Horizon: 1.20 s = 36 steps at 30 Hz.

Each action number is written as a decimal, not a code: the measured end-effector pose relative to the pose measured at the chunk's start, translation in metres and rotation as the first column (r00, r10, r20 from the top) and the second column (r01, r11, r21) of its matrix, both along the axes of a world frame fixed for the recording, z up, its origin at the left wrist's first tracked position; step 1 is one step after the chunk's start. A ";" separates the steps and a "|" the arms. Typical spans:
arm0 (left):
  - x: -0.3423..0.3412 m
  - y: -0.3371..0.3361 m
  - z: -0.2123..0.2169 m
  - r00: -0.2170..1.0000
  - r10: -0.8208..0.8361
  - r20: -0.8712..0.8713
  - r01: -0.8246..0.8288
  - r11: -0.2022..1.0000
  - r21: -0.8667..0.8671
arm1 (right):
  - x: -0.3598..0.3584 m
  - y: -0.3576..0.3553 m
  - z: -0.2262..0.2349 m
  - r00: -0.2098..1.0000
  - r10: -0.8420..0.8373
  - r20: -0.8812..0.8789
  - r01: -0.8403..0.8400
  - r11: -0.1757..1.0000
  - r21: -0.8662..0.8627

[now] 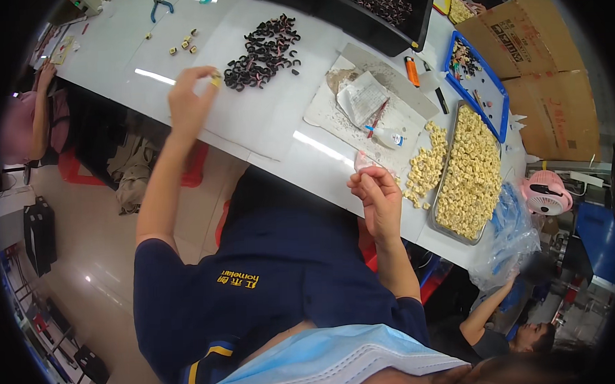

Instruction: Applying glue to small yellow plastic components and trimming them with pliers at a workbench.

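My left hand [191, 105] is raised over the table's left part, thumb and forefinger pinching a small yellow cube-shaped piece [215, 81]. Just right of it lies a loose heap of small black curved pieces [259, 58]. Several yellow cube pieces [184, 44] sit apart farther back. My right hand [379, 193] is at the table's near edge with its fingers closed together. Something thin and pinkish-white [360, 161] shows just beyond its fingertips; whether the fingers hold it, I cannot make out. To its right, many yellow cubes [424, 164] spill beside a full metal tray [433, 221].
Beyond my right hand, a small white bottle [389, 138] and crumpled paper [362, 99] lie on a stained board [410, 114]. A black bin [420, 25], a blue tray [502, 127] and cardboard [555, 109] stand farther back. Other people work at the left and right.
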State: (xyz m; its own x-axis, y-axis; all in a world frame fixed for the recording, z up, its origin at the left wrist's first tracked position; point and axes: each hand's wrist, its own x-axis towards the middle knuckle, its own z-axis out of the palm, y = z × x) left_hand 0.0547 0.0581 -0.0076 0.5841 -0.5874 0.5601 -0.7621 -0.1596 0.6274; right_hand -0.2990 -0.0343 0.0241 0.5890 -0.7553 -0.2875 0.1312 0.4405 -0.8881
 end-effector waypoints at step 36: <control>-0.177 -0.011 -0.010 0.087 -0.469 -0.879 0.517 0.775 -0.363 | -0.009 -0.096 -0.023 0.730 -0.297 -0.615 -0.450 0.467 -0.761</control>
State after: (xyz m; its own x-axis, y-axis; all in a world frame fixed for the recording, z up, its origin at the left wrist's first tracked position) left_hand -0.1223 0.0474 -0.0175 0.2236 -0.9664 -0.1267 0.3853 -0.0317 0.9223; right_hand -0.3081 -0.1307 0.0012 0.6226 -0.7675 0.1527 -0.5586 -0.5726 -0.6001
